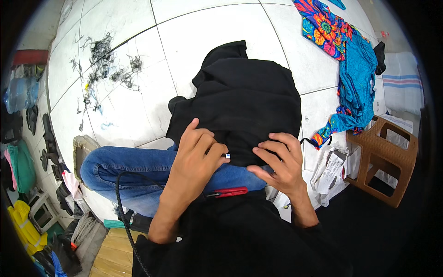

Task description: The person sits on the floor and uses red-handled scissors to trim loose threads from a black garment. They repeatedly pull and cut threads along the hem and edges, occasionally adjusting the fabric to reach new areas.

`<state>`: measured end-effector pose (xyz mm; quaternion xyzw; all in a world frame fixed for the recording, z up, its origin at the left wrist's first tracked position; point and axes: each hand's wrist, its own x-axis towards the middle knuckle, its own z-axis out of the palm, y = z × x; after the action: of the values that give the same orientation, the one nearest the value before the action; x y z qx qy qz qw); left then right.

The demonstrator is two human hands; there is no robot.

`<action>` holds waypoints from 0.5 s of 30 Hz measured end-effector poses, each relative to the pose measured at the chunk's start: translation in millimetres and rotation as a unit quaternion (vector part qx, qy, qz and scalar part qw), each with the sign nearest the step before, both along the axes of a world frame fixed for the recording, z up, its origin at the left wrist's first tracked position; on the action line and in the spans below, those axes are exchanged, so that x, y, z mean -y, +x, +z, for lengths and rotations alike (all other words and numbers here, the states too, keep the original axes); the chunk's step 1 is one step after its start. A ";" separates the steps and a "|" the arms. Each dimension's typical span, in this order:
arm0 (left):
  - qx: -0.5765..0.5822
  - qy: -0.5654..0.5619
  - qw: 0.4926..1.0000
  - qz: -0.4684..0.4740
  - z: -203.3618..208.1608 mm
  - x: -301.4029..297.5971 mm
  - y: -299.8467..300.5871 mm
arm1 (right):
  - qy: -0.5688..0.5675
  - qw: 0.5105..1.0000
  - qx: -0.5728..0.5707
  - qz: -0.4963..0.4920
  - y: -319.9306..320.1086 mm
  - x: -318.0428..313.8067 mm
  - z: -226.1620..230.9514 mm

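Observation:
A black cloth garment (249,97) lies bunched over my lap and onto the white tiles in front of me. My left hand (196,154) rests at its near edge, index finger stretched out and the other fingers curled in. At those curled fingertips sits a small white label (227,156) with a blue mark, pinched against the thumb. My right hand (284,164) has its fingers spread, their tips touching the garment's near right edge. Red thread snips (230,192) with a metal tip lie in my lap, below and between the hands.
Loose dark thread scraps (104,55) litter the tiles at far left. On the right are a colourful floral garment (353,69), a brown plastic stool (385,157) on its side and white printed packets (330,171). A black cord (119,198) crosses my left leg. Bags and sandals line the left.

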<state>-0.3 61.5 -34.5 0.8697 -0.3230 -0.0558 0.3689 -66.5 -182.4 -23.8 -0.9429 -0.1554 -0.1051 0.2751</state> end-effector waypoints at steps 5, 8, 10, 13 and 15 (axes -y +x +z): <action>-0.063 -0.034 0.997 0.000 8.3 -6.8 1.5 | 0.054 0.998 -0.034 0.006 1.2 15.1 -1.6; -0.222 -0.125 0.967 -0.022 7.5 -16.7 10.0 | 0.183 0.980 -0.073 -0.013 19.9 18.3 6.6; -0.379 -0.215 0.900 0.015 -2.4 -19.1 15.7 | 0.234 0.970 -0.057 -0.020 36.6 17.0 3.1; -0.374 -0.232 0.896 0.052 -4.6 -10.2 19.7 | 0.278 0.959 -0.048 -0.038 53.4 11.9 0.9; -0.374 -0.245 0.893 0.057 -1.4 -13.4 20.1 | 0.276 0.959 -0.047 -0.043 57.0 9.1 2.1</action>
<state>19.8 74.9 -35.9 0.6837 -0.1143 -0.2754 0.6661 -9.6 -191.5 -21.8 -0.8401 -0.0666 -0.1112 0.5267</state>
